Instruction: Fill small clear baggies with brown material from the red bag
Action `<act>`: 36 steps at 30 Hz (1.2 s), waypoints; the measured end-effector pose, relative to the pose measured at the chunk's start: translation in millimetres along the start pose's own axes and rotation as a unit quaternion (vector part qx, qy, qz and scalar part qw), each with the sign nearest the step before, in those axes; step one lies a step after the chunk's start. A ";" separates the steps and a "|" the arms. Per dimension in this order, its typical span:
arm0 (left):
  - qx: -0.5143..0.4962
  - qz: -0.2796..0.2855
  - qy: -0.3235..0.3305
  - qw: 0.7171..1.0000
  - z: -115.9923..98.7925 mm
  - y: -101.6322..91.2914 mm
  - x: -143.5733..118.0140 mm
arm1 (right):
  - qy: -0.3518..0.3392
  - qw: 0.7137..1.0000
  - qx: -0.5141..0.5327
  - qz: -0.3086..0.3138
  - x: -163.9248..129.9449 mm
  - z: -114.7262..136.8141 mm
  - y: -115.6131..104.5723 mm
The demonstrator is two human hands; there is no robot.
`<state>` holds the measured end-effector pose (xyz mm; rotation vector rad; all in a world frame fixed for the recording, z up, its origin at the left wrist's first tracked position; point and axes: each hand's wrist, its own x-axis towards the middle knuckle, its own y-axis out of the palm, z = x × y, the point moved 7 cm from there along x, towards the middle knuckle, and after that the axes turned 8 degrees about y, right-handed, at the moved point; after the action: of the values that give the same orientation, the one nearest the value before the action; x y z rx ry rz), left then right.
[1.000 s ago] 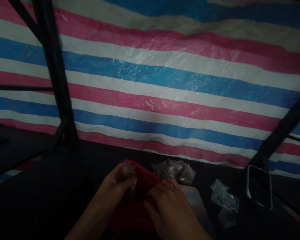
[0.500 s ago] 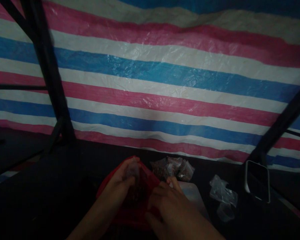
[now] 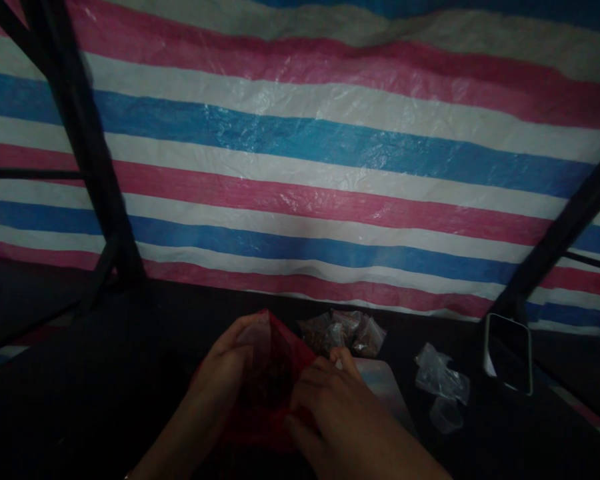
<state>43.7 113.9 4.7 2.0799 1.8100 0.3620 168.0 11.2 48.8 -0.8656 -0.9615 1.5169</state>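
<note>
Striped woven plastic tarpaulin, pink, white and blue [image 3: 330, 153]: hanging as a backdrop, filling most of the view behind the worktop.
Dark worktop [image 3: 80, 400]: lying under dim light, carrying all items below.
Black metal frame bars [image 3: 87, 160]: standing at left and slanting at right.
Red plastic bag [image 3: 280, 360]: sitting at the near centre of the worktop, between both hands, with dark contents showing inside.
Right hand [image 3: 340, 417]: resting on the bag's right side, fingers curled together against it.
Left hand [image 3: 225, 377]: gripping the bag's left edge, fingers clamped on it.
Dark-screened phone [image 3: 508, 352]: leaning at far right.
Pile of small clear filled packets [image 3: 343, 331]: lying just behind the bag.
Crumpled clear empty plastic bags [image 3: 440, 387]: lying right of the hands.
</note>
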 end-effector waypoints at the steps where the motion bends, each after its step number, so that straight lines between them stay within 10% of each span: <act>1: 0.007 -0.003 0.002 1.000 -1.9 0.0 -0.7 | 0.002 1.000 0.003 -0.001 -0.1 -0.3 -0.3; 16: 0.037 0.056 -0.003 0.998 3.4 0.7 2.7 | 0.047 0.982 0.102 -0.153 6.6 -15.2 -16.7; 27: -0.112 0.096 -0.022 0.989 1.2 32.6 -11.9 | 0.098 0.913 0.329 -0.218 31.3 -43.2 0.1; 36: -0.047 -0.044 0.073 0.995 -26.9 -7.5 -2.9 | 0.399 0.859 0.005 -0.322 -47.5 -204.5 -103.3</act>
<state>25.3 114.6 25.8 1.9487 1.9198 0.5787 401.3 -2.4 61.3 -0.9219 -0.5198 0.4879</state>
